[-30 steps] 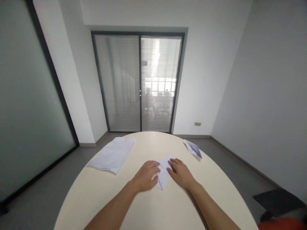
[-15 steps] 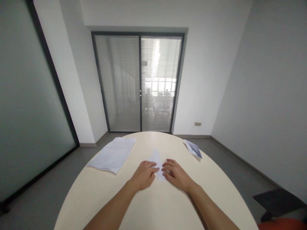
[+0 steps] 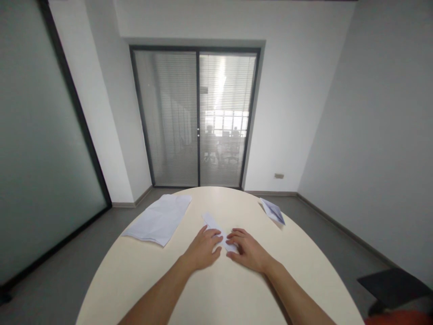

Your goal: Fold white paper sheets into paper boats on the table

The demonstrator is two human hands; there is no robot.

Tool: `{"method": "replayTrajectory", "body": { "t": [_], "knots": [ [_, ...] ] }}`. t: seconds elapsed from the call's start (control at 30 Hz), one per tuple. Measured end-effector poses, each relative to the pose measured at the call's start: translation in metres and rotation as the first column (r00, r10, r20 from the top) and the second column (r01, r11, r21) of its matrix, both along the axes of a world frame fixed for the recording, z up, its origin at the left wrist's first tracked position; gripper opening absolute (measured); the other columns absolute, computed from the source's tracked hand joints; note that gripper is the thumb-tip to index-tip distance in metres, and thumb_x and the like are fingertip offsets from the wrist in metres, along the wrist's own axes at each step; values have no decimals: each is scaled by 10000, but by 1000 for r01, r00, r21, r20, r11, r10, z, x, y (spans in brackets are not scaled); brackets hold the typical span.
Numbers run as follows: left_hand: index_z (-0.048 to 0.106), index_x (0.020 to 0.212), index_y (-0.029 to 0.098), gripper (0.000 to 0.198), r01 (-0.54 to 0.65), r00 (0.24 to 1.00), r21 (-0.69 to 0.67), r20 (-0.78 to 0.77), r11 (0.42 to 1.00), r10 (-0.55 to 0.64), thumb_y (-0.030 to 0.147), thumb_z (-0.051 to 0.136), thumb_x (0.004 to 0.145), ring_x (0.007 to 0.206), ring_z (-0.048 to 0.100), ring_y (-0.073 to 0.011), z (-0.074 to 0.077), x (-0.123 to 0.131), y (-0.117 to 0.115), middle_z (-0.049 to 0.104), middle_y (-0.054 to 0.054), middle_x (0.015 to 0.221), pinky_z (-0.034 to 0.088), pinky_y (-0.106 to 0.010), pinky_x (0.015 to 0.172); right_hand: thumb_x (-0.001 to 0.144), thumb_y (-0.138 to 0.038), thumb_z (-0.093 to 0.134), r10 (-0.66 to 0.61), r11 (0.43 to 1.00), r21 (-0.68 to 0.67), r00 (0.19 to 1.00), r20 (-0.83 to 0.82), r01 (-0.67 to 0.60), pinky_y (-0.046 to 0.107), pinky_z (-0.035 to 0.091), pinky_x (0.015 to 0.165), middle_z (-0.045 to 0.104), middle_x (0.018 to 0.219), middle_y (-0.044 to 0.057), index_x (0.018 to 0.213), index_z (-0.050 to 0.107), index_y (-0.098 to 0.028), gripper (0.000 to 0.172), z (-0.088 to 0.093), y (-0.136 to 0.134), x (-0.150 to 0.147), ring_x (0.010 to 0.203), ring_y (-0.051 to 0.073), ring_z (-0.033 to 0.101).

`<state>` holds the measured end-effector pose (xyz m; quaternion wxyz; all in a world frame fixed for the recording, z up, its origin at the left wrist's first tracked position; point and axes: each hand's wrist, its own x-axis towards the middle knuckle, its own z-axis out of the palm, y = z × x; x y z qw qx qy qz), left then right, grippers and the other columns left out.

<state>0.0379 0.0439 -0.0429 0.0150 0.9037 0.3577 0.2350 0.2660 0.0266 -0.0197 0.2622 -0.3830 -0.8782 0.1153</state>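
Note:
A small folded white paper point(image 3: 212, 222) lies slantwise on the pale round table point(image 3: 216, 293), running from upper left to lower right between my hands. My left hand point(image 3: 204, 248) rests at its left side, fingers apart, with fingertips touching the paper. From the right, my right hand point(image 3: 246, 249) lies over the paper's lower right end, fingers apart and slightly curved. Part of the paper is hidden under the fingers of both hands.
White sheets point(image 3: 162, 219) lie at the table's left edge. A folded paper piece point(image 3: 272, 211) sits near the right edge. A black chair part point(image 3: 394, 286) is at the lower right, beyond the table. Glass doors point(image 3: 198, 117) stand behind.
The folded paper has turned, its far end now pointing more to the left, and it looks narrower. Both hands have shifted slightly, and my left thumb has come off the paper.

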Motion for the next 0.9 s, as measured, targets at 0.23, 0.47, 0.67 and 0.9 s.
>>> {"method": "replayTrajectory", "body": {
  "t": [0.23,0.47,0.67,0.9],
  "knots": [
    [650,1155,237,288,2,1000,14,12,1000,-2,284,595,875,1098,544,-237,1,0,-1,633,-64,1142,347,-456,1068,784,-305,681,-64,998,25,998,2,64,417,425,1016,703,1062,81,940,673,-203,186,0,-1,-7,1132,261,561],
    [639,1172,224,314,21,999,-27,42,999,-19,267,594,864,1119,531,-237,2,-1,-1,609,-78,1168,436,-392,1002,775,-224,586,-148,989,28,986,73,146,349,436,977,736,1035,50,903,715,-215,182,3,-2,-9,1098,240,597],
    [637,1194,227,316,25,999,-41,31,999,-24,289,575,891,1123,546,-233,1,-2,-1,607,-78,1208,437,-389,1009,839,-242,517,-199,980,33,972,125,196,294,462,833,747,932,55,927,732,-232,232,9,-6,-12,902,204,656],
    [644,1185,234,301,28,999,-37,29,999,-27,274,576,894,1111,560,-222,1,-2,0,614,-69,1208,439,-378,1006,881,-248,496,-223,975,25,965,139,222,282,453,812,739,926,62,957,727,-228,244,8,-4,-9,890,198,655]
  ]
}}
